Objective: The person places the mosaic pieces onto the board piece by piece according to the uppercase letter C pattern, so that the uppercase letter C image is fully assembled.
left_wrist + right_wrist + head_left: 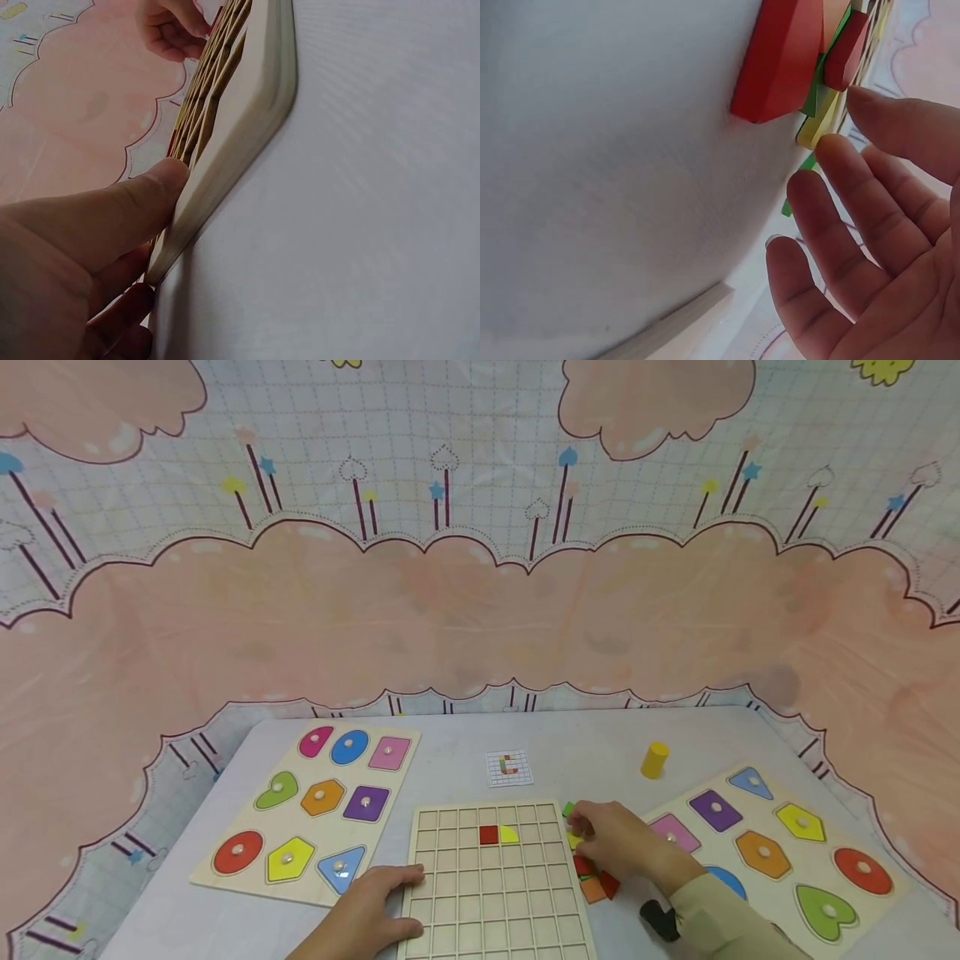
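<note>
A wooden grid board (480, 887) lies on the white table, with a red square block (489, 835) and a yellow quarter-round block (509, 834) side by side in one upper row. At its left edge rests my left hand (367, 906), thumb and fingers spread; the left wrist view shows the thumb (154, 191) on the rim. My right hand (611, 839) is over loose blocks beside the board's right edge. In the right wrist view its fingers (817, 214) are extended, close to a red block (847, 52) and a yellow block (817, 124); nothing shows between them.
A small pattern card (508, 768) lies beyond the board. Knobbed shape puzzles stand on the left (300, 752) and right (750, 893). A yellow cylinder (655, 760) is at the back right. Orange (592, 890) and green (567, 809) blocks are in the loose pile.
</note>
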The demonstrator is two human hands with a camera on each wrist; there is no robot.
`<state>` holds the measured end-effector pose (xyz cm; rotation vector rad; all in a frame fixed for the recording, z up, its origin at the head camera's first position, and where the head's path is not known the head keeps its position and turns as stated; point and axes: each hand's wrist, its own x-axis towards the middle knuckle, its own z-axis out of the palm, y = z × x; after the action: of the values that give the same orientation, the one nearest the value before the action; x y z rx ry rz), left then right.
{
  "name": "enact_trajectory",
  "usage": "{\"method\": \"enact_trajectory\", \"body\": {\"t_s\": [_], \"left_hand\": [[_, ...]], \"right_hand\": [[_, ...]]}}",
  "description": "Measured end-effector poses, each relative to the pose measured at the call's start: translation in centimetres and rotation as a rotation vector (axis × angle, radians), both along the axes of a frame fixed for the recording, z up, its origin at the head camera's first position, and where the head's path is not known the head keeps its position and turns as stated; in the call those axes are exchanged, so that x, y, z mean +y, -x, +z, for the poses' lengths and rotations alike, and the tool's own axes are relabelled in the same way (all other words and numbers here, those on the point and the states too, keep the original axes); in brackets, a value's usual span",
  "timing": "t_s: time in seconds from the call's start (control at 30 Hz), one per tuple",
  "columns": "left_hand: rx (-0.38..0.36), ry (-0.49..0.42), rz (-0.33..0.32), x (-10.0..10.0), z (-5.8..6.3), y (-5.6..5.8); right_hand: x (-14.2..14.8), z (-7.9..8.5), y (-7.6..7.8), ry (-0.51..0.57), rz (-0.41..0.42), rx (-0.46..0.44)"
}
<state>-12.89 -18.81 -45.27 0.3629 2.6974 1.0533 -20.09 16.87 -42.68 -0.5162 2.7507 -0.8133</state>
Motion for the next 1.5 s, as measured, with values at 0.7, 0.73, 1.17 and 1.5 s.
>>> {"method": "enact_trajectory", "body": {"t_s": [0.7, 0.73, 1.17, 1.5], "left_hand": [[0.026, 0.012, -0.011, 0.04, -0.12, -0.02], [0.028, 0.013, -0.011, 0.05, -0.12, -0.03], [0.028, 0.008, -0.01, 0.07, -0.26, -0.07], [0.03, 0.016, -0.011, 0.12, -0.16, -0.07]], "right_hand": [[-0.65, 0.04, 0.92, -0.042, -0.035, 0.021], [-0.66, 0.04, 0.95, -0.045, -0.04, 0.02], [-0.65, -0.08, 0.85, -0.048, -0.059, 0.021], [-0.23, -0.24, 0.73, -0.072, -0.073, 0.066]]}}
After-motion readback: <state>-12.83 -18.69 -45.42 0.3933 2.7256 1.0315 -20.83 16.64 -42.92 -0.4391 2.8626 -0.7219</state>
